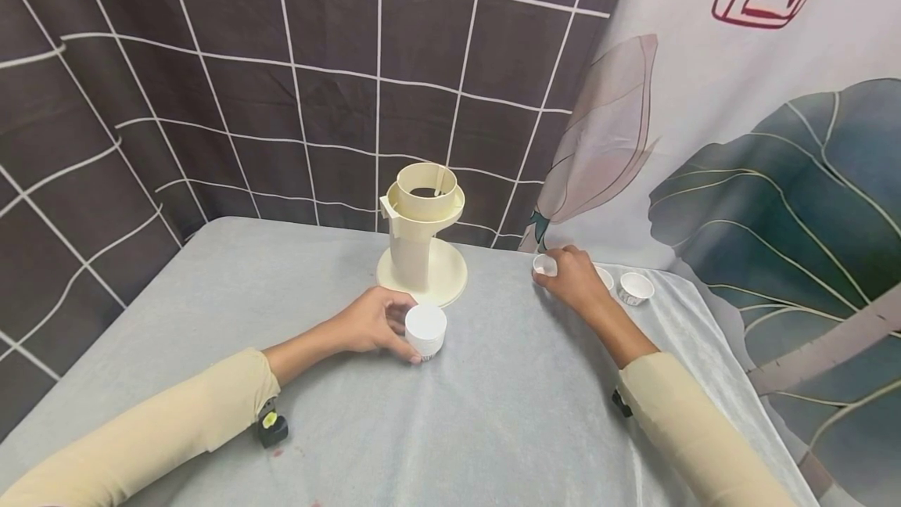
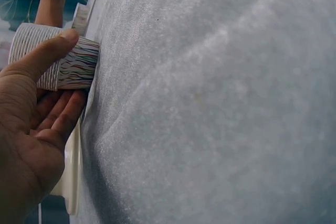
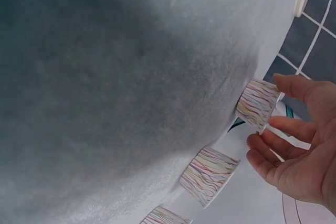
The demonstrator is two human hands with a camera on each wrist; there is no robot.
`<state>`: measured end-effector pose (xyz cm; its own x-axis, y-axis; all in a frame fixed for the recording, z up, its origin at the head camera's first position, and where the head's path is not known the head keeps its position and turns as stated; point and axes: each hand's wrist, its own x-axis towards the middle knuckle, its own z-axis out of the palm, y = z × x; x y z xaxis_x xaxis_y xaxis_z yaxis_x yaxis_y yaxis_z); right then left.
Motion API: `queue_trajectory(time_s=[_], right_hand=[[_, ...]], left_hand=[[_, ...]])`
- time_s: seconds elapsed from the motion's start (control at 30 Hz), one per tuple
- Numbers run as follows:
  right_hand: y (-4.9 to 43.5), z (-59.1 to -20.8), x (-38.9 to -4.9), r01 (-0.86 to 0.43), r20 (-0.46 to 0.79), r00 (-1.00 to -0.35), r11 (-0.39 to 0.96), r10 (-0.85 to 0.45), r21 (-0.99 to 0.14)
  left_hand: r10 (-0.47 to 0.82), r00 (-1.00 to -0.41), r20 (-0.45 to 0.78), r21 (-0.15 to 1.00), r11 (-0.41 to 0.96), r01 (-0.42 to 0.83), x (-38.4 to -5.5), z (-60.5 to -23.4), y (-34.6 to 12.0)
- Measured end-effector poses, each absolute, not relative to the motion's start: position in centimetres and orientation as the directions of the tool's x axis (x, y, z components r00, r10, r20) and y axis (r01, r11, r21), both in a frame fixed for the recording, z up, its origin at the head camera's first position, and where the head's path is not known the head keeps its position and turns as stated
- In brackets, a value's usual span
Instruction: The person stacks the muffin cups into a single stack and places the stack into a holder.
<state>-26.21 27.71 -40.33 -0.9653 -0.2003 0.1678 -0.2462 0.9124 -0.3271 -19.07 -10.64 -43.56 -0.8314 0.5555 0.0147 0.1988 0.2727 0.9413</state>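
Note:
A stack of nested white paper cups stands at the front of the table's middle. In the left wrist view, wavy coloured stripes show on the stack's lowest cup. My left hand holds the stack from the side, thumb on the near side and fingers around the other. Far to the right, my right hand grips a single paper cup by its rim. That striped cup stands upright on the cloth in the right wrist view, between thumb and fingers.
Beside the right forearm stand two more paper cups, one open-topped and one partly hidden. A cream plastic stand with a round ring top and wide base is behind the stack. Grid-patterned curtain hangs along the table's back edge.

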Motion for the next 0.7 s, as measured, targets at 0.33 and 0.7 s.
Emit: queue_trajectory(time_s=[0.33, 0.7], right_hand=[[26.9, -40.2, -25.6, -0.269, 0.186, -0.959, 0.889, -0.213, -0.371], [25.5, -40.0, -24.7, -0.298, 0.216, -0.950, 0.869, -0.228, -0.395]], left_hand=[[0.558, -0.830, 0.013, 0.940, 0.275, 0.200, -19.1, -43.6, -10.7], [0.558, -0.830, 0.016, 0.941, 0.273, 0.202, -19.2, -43.7, -10.7]])
